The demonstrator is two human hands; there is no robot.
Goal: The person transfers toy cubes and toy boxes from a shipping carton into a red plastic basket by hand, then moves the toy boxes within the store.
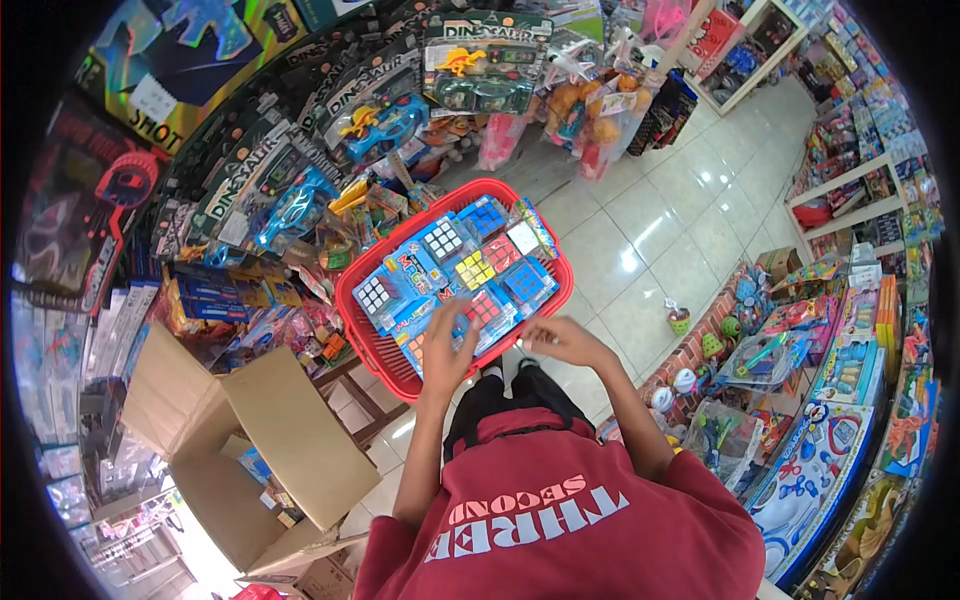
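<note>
Left hand [447, 340] spreads open over cube packs [470, 275] in the red basket [352, 300], seemingly steadying them; right hand [560, 340] hovers loosely curled, holding nothing.

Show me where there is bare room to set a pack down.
The red basket is packed with puzzle-cube packs, with the left hand over them. Bare white floor tiles lie right of the basket, between it and the shelves. The open cardboard box has room.

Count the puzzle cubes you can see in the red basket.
5 clear ones in the red basket: the white-faced cube, the blue cube, the yellow cube, the far-left cube and the right-hand cube. The left hand may hide more.
</note>
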